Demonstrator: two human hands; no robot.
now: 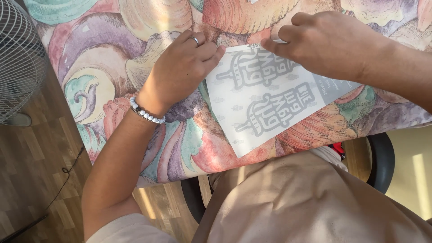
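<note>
Fingertip pinches of 2 hands, left hand (pixel 180 72) and right hand (pixel 328 42), on flat paper sheet (pixel 265 99)

White paper sheet (pixel 270 96), rectangular, printed in grey with two large ornate figures, small scattered motifs and a grey band along one short edge. Lying flat and turned at a slant on the desk, near its front edge. Far edge pinned under fingers (pixel 211 49) at one corner and fingers (pixel 276 45) at the middle. Near corner free, pointing toward the lap. No creases showing.
</note>
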